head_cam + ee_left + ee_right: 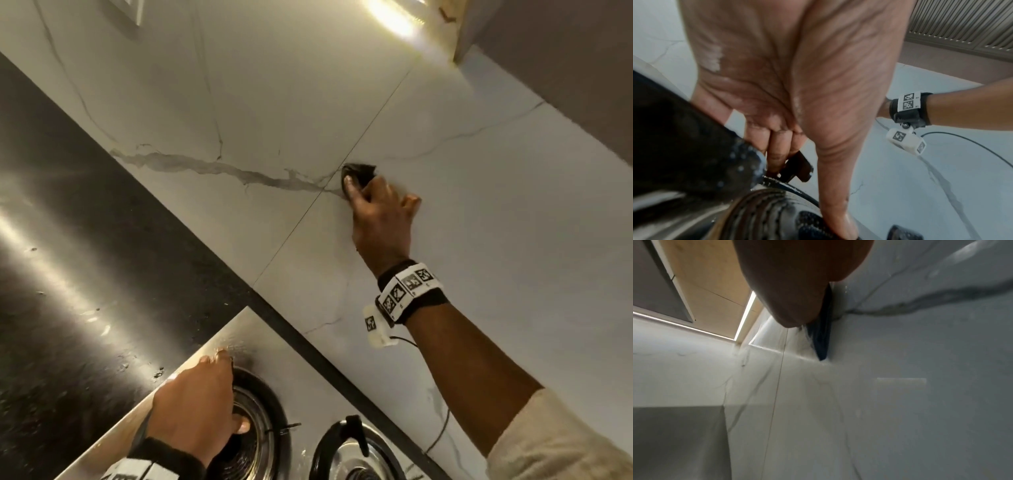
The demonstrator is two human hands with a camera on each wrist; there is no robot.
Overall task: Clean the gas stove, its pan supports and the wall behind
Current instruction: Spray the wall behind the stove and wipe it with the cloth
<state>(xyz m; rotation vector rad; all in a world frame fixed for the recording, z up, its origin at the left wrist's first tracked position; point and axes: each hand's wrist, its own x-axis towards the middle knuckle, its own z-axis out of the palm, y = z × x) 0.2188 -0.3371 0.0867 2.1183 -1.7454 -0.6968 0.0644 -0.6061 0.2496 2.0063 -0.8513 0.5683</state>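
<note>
A dark speckled countertop [85,274] runs along the foot of the marble-veined wall [274,85], and the steel gas stove [219,342] sits on it, its back edge just beside the wall. Two burners show: a ribbed left burner [253,421] and a right burner ringed by a black pan support [352,435], whose prong points toward the wall. A thin black cable [442,431] hangs from the right wrist band [407,291] down in front of the wall. A grey cabinet [565,68] juts out overhead at the upper right, with a bright light strip [394,17] beside it.

The right hand [380,219] is raised against the wall, where a grout line crosses the grey vein. Its fingers are curled over a dark scrubbing pad [358,173], pressing it flat to the tile; the pad sticks out just beyond the fingertips, and the right wrist view shows its dark edge [823,337] wedged between hand and wall.

The left hand [195,407] rests on the stove over the left burner, fingers held close together and reaching down to the burner's rim, thumb [836,211] extended onto the ribbed ring. It grips nothing that can be made out.
</note>
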